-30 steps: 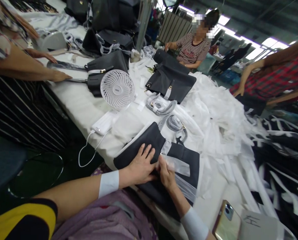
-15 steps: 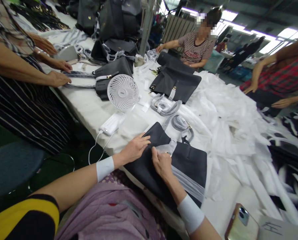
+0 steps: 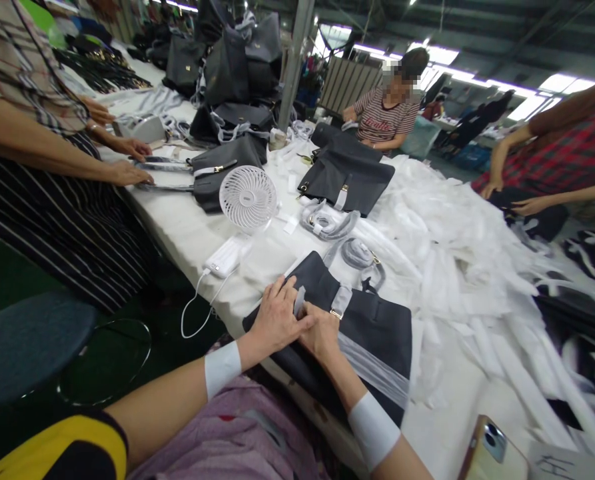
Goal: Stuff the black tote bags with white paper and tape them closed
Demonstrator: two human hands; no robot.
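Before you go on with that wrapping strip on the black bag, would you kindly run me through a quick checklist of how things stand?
1. Black bag lies flat on the table: ok.
2. Left hand rests on the bag beside the strip: ok.
3. Right hand is at the white wrapping strip with the left: ok; which hand grips it, cannot tell.
4. Strip around the gold clasp is fully seated: cannot tell.
5. Clear plastic on the bag's front lies smooth: ok.
6. Phone sits safely in from the table edge: not ok.
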